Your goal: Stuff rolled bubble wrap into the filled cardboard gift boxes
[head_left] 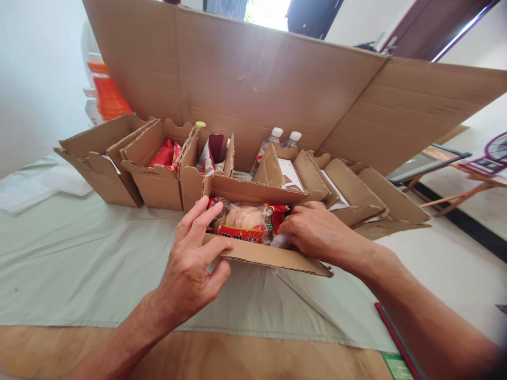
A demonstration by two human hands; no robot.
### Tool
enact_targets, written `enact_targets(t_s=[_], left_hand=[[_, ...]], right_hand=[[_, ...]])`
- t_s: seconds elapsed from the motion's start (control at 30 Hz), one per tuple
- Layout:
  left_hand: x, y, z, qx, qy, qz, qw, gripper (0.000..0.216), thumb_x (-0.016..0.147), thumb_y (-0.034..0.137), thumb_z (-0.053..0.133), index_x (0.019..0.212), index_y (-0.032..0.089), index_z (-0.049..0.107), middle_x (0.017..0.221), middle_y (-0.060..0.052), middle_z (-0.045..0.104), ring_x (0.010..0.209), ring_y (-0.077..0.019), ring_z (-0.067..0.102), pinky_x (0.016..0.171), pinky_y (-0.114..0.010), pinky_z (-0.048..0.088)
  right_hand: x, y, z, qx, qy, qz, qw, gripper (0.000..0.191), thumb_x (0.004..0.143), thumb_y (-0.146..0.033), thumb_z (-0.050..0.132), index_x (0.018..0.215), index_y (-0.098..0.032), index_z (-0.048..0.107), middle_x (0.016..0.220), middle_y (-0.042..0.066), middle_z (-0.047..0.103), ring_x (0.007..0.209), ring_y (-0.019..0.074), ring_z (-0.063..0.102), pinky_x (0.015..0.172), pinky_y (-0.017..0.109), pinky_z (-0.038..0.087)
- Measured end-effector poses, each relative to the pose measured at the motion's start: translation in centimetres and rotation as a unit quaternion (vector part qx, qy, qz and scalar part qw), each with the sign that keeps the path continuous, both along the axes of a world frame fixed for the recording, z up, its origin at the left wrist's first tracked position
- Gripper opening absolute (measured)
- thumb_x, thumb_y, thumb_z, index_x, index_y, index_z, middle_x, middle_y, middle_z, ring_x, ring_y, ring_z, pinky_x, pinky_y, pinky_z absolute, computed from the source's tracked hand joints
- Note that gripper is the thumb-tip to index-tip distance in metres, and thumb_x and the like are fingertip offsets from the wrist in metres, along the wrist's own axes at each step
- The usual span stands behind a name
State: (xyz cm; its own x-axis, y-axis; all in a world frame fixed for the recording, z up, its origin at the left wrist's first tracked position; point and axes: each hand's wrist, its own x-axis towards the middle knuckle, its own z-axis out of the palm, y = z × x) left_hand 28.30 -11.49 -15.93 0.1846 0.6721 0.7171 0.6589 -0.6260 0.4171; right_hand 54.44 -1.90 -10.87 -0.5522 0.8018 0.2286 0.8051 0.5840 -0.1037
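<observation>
With clock directions taken from the middle of frame: just toward 6 o'clock, an open cardboard box (261, 255), set lengthwise on a pale green cloth (130, 264). Inside that box, a red-labelled packet (247, 216), with pale rounded pieces visible through clear film. At 7 o'clock, the left hand (190, 269), with fingers spread at the box's left end and thumb resting on the near wall. At 4 o'clock, the right hand (315, 229), with fingers curled inside the box at the packet's right end; pinch or mere contact, impossible to tell. Just beside those fingers, crumpled translucent plastic (280, 241). Toward 9 o'clock, three standing boxes (156, 187), with red wrappers (161, 154) in the middle one. Near 1 o'clock, two white-capped bottles (273, 139). Toward 3 o'clock, slanted boxes (317, 173). Toward 12 o'clock, a large cardboard panel (253, 74).
</observation>
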Motion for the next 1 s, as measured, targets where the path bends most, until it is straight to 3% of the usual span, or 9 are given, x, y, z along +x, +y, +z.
enact_targets(t_s=[0.1,0.23,0.3,0.4,0.5,0.6,0.73,0.87,1.0], left_hand=[[-0.1,-0.1,0.1,0.010,-0.018,0.010,1.000,0.030,0.080,0.004,0.063,0.104,0.021,0.068,0.157,-0.011,0.043,0.149,-0.0372,0.037,0.119,-0.058,0.037],[-1.1,-0.7,-0.6,0.013,-0.076,0.061,0.995,0.067,0.084,0.012,0.068,0.145,0.026,0.047,0.163,-0.012,0.034,0.150,-0.0334,0.037,0.121,-0.054,0.036],[-1.7,-1.1,-1.6,-0.046,-0.105,0.073,0.991,0.076,0.086,0.018,0.068,0.154,0.030,0.036,0.163,-0.011,0.037,0.149,-0.0327,0.038,0.121,-0.054,0.036],[-2.3,-1.0,-3.6,-0.218,-0.174,0.064,0.958,0.077,0.091,0.029,0.066,0.158,0.034,0.028,0.163,-0.011,0.037,0.145,-0.0336,0.045,0.117,-0.058,0.038],[-1.9,-0.1,-5.1,-0.320,-0.257,0.011,0.912,0.072,0.092,0.036,0.064,0.157,0.030,0.033,0.162,-0.012,0.040,0.142,-0.0334,0.047,0.116,-0.056,0.039],[-0.8,1.0,-5.7,-0.346,-0.317,-0.050,0.882,0.060,0.093,0.037,0.063,0.148,0.025,0.045,0.149,-0.011,0.055,0.134,-0.0284,0.054,0.113,-0.046,0.043],[0.1,-0.1,-5.7,-0.350,-0.343,-0.047,0.870,0.050,0.095,0.039,0.060,0.143,0.024,0.050,0.142,-0.008,0.061,0.125,-0.0243,0.060,0.104,-0.037,0.048],[-2.3,-4.4,-5.5,-0.343,-0.328,-0.003,0.880,0.039,0.096,0.042,0.061,0.131,0.024,0.060,0.129,-0.007,0.068,0.116,-0.0247,0.063,0.097,-0.035,0.052],[-6.7,-6.3,-2.3,-0.279,-0.328,0.093,0.898,0.033,0.092,0.042,0.068,0.118,0.023,0.065,0.110,-0.004,0.072,0.103,-0.0221,0.067,0.087,-0.030,0.053]], right_hand=[[0.7,-1.4,1.5,0.010,-0.058,0.063,0.996,0.012,0.085,-0.034,0.067,0.081,-0.027,0.076,0.083,0.005,0.078,0.086,0.0264,0.070,0.080,0.042,0.044],[3.5,-6.0,3.2,0.147,0.054,-0.042,0.987,0.024,0.097,-0.039,0.055,0.110,-0.028,0.073,0.115,0.007,0.077,0.109,0.0302,0.069,0.092,0.049,0.047],[5.0,-8.3,2.2,0.150,0.130,-0.140,0.970,0.025,0.097,-0.043,0.057,0.113,-0.029,0.072,0.117,0.008,0.076,0.111,0.0288,0.068,0.088,0.045,0.052],[6.0,-10.2,-1.7,0.061,0.224,-0.223,0.947,0.032,0.092,-0.048,0.063,0.116,-0.028,0.070,0.109,0.008,0.077,0.095,0.0266,0.072,0.068,0.037,0.056],[4.6,-10.1,-6.0,-0.043,0.287,-0.219,0.931,0.042,0.088,-0.050,0.065,0.120,-0.022,0.066,0.107,0.010,0.077,0.081,0.0239,0.073,0.060,0.033,0.056],[2.1,-9.7,-8.0,-0.100,0.330,-0.209,0.915,0.038,0.089,-0.050,0.061,0.112,-0.020,0.064,0.104,0.012,0.076,0.083,0.0243,0.073,0.055,0.029,0.053],[0.4,-11.4,-7.8,-0.081,0.364,-0.245,0.895,0.031,0.091,-0.049,0.056,0.100,-0.020,0.064,0.088,0.008,0.076,0.075,0.0232,0.071,0.053,0.029,0.053],[-1.3,-14.1,-7.0,-0.054,0.372,-0.240,0.895,0.025,0.092,-0.047,0.057,0.090,-0.023,0.063,0.078,0.005,0.073,0.068,0.0218,0.068,0.047,0.027,0.049],[-5.2,-13.5,-3.9,-0.047,0.357,-0.144,0.922,0.019,0.095,-0.041,0.056,0.090,-0.023,0.061,0.082,0.004,0.071,0.069,0.0189,0.063,0.055,0.028,0.050]])
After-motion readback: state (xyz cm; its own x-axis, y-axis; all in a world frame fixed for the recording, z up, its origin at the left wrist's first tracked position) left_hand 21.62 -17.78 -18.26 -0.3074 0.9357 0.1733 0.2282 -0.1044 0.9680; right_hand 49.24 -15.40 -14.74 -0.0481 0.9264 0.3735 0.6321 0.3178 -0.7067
